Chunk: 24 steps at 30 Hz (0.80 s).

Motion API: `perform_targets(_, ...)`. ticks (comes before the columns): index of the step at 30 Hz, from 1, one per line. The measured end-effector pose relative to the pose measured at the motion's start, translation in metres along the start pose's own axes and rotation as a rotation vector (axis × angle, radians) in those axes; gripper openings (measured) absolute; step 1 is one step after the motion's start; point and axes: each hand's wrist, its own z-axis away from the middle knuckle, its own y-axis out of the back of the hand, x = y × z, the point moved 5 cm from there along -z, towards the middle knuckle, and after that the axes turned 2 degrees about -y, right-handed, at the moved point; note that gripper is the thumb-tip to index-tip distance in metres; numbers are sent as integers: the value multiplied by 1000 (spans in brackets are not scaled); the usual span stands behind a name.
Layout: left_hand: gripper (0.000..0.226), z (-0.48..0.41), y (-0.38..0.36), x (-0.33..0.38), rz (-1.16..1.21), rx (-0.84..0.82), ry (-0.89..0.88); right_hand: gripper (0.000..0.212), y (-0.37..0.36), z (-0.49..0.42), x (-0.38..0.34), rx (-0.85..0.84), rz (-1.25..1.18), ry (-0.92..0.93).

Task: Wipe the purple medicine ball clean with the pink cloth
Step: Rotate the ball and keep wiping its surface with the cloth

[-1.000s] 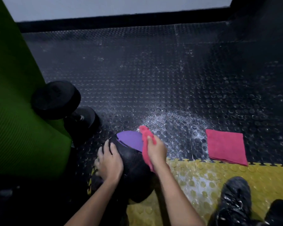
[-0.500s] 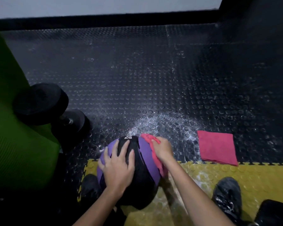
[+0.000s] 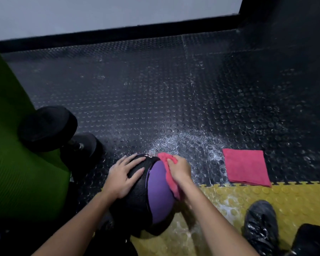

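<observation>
The purple and black medicine ball [image 3: 158,191] sits on the floor at the seam between black rubber and yellow mat, low in the middle of the head view. My left hand [image 3: 123,174] lies flat on its black upper left side, fingers spread. My right hand [image 3: 179,169] presses a bunched pink cloth [image 3: 169,174] against the ball's upper right side, beside the purple panel. The cloth hangs down the ball's right flank under my wrist.
A second pink cloth [image 3: 246,167], folded flat, lies on the black studded floor to the right. A black dumbbell [image 3: 50,126] rests at the left against a green mat [image 3: 17,163]. Wet spray marks the floor [image 3: 188,141]. A black shoe [image 3: 260,226] stands on the yellow mat [image 3: 284,196].
The ball has turned under my hands, so the purple panel now faces up and right. My right hand has dragged the cloth along the ball's right side. My left hand shifted up and left.
</observation>
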Motion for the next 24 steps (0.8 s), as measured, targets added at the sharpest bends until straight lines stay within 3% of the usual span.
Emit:
perform_targets(2, 78, -13, 8, -10, -80, -41, 44, 24, 9, -3, 8, 3, 16, -7)
perform_targets(3, 70, -17, 14, -15, -123, -30, 107, 24, 14, -2, 13, 4, 11, -6)
perform_targets(5, 59, -18, 27, -15, -139, 90, 163, 24, 22, 1, 24, -7, -73, -36)
perform_targets(7, 79, -13, 35, -7, -103, 171, 103, 22, 28, 5, 30, -30, -242, -99)
perform_targets(9, 104, -4, 31, 0, -110, 104, 49, 18, 31, 9, 32, -61, -365, -148)
perform_targets(10, 106, -1, 24, -1, -130, 62, 62, 18, 32, 10, 32, -74, -399, -158)
perform_targets(12, 100, -2, 17, -8, -116, 26, 151, 16, 33, 11, 31, -87, -472, -163)
perform_targets(15, 93, -14, 25, -26, -4, 101, 272, 14, 35, 12, 25, -95, -572, -165)
perform_targets(24, 86, -18, 42, -63, 170, 236, 385, 16, 12, 7, 29, -137, -636, -230)
